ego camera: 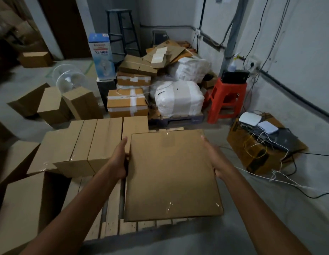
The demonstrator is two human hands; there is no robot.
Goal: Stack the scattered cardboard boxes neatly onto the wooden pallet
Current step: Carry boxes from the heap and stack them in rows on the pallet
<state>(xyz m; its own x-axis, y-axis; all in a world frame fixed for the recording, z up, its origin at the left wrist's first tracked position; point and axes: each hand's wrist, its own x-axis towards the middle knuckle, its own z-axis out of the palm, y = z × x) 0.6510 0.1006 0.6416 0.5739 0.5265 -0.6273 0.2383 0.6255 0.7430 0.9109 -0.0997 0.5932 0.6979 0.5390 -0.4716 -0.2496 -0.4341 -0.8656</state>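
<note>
Cardboard box, flat, square and plain brown with clear tape glinting at its near and far edges, lies over the right part of the wooden pallet, its near edge close to the pallet's near edge; whether it rests on the slats cannot be told. The left hand grips its left side, thumb stretched along the top edge, the other fingers hidden beneath. The right hand holds the right side the same way, thumb on top and fingers tucked under, out of sight. The pallet is pale, rough planks with gaps between them.

Along its left and far edges stands a row of upright boxes, smooth brown card set side against side, tape shining on the nearest.

On the grey concrete floor beyond the pallet's far left corner stand three loose boxes, tilted at different angles. Right of the pallet a printed carton carries white plastic devices and tangled cords.

Farther off sit taped orange-brown parcels, white wrapped bundles and a red plastic stool. A tall blue and white carton shows the letters "NE"; the rest is too blurred to read. A black stool stands behind it.
</note>
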